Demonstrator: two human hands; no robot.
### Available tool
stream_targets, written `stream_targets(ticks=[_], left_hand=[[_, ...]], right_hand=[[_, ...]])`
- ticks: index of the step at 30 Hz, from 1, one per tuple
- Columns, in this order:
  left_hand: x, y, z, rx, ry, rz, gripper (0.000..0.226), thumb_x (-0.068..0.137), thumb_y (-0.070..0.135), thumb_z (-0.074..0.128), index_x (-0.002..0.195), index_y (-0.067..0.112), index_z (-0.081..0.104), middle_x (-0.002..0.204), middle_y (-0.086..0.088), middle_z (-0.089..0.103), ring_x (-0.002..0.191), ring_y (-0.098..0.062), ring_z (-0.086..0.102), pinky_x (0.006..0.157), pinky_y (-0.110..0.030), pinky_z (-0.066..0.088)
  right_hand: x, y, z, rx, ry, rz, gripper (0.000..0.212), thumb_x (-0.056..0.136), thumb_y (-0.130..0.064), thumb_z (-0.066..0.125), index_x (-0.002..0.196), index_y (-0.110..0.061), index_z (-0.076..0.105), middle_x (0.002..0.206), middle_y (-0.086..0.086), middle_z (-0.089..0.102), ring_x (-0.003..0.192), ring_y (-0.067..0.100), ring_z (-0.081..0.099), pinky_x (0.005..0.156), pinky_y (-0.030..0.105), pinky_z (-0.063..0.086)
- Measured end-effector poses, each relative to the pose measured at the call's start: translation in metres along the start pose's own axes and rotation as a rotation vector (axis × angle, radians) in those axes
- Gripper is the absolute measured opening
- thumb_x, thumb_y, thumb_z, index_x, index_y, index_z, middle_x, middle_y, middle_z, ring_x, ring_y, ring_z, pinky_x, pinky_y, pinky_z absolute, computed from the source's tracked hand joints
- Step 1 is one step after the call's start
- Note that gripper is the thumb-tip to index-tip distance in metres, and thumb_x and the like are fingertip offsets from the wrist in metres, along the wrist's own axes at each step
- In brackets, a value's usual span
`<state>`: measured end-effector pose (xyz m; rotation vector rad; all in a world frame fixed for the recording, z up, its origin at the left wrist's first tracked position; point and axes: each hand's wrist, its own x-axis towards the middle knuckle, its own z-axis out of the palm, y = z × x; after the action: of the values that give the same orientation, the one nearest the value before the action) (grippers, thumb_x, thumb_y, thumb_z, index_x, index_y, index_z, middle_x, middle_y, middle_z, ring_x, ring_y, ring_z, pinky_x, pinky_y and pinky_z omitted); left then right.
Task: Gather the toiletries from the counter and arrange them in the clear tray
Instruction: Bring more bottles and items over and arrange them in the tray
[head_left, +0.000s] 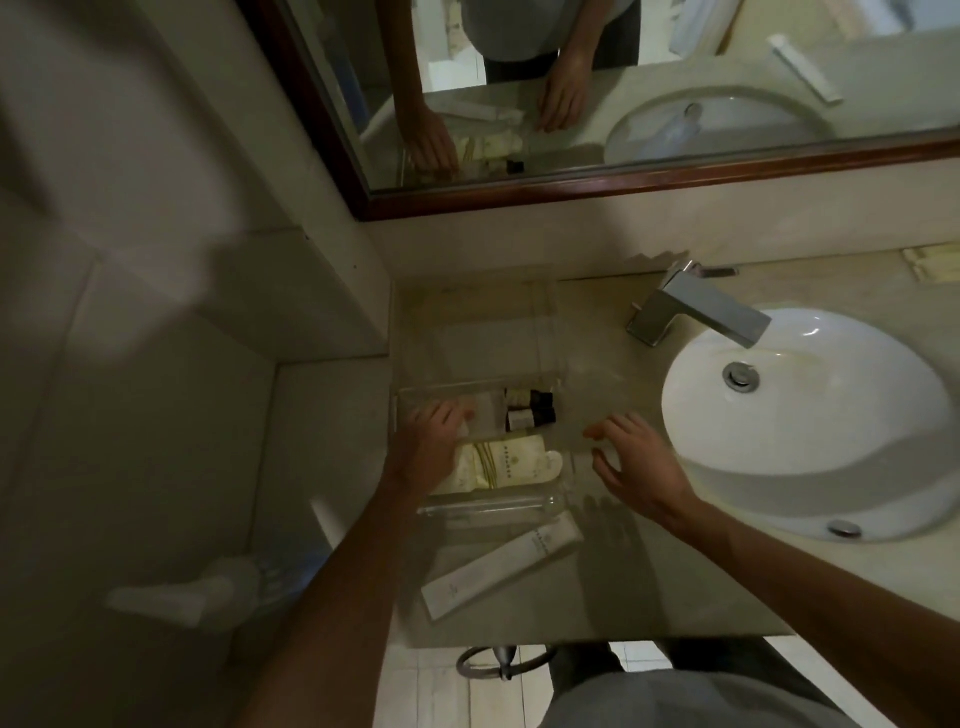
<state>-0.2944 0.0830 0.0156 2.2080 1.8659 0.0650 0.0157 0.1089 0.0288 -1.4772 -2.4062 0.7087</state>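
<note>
Nearest lies a white tube (501, 571) on the tabletop (649, 582), beside the clear tray (561, 431) of toiletries; left hand (428, 447) rests flat inside, right hand (636, 460) hovers spread, empty

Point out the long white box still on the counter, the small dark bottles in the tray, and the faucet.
long white box (501, 571): head view, middle of its top face.
small dark bottles (530, 410): head view, on the bottles' bodies.
faucet (709, 309): head view, top of the spout.

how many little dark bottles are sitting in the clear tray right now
2, as far as shows: both dark bottles lie in the clear tray, one farther back, one just in front of it. The left hand may hide others.
</note>
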Motion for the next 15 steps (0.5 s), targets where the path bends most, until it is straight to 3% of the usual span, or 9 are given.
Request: stream_targets(ticks=[3,9,12,15], left_hand=[[0.0,-0.001,0.002,0.023,-0.027,-0.007,0.058,0.064,-0.002,0.07,0.117,0.02,0.064,0.112,-0.004,0.065,0.097,-0.024,0.063,0.077,-0.037,0.053],[0.007,0.023,0.0,0.041,0.093,-0.021,0.05,0.073,0.002,0.061,0.121,0.014,0.059,0.126,-0.009,0.059,0.113,-0.028,0.055,0.094,-0.044,0.045],[0.032,0.067,-0.002,0.015,0.134,0.12,0.045,0.079,0.005,0.059,0.123,0.013,0.056,0.124,-0.011,0.059,0.11,-0.03,0.057,0.096,-0.042,0.044],[0.07,0.133,-0.001,0.007,0.15,0.291,0.041,0.079,0.014,0.055,0.12,0.012,0.058,0.123,-0.012,0.061,0.102,-0.032,0.059,0.088,-0.042,0.046]], right_hand=[[-0.004,0.006,-0.003,-0.007,-0.006,0.004,0.026,0.087,-0.018,0.064,0.114,-0.017,0.066,0.107,-0.001,0.063,0.101,0.018,0.055,0.082,0.033,0.05],[-0.023,0.024,-0.023,0.026,0.08,0.054,0.023,0.088,-0.016,0.064,0.111,-0.017,0.065,0.108,-0.001,0.064,0.099,0.017,0.054,0.081,0.031,0.048],[-0.038,0.046,-0.044,0.026,0.114,0.111,0.022,0.089,-0.016,0.063,0.112,-0.016,0.065,0.108,0.0,0.064,0.1,0.017,0.054,0.083,0.035,0.05],[-0.053,0.085,-0.073,0.006,0.172,0.152,0.023,0.087,-0.014,0.065,0.11,-0.017,0.065,0.105,-0.001,0.064,0.098,0.017,0.055,0.082,0.036,0.051]])
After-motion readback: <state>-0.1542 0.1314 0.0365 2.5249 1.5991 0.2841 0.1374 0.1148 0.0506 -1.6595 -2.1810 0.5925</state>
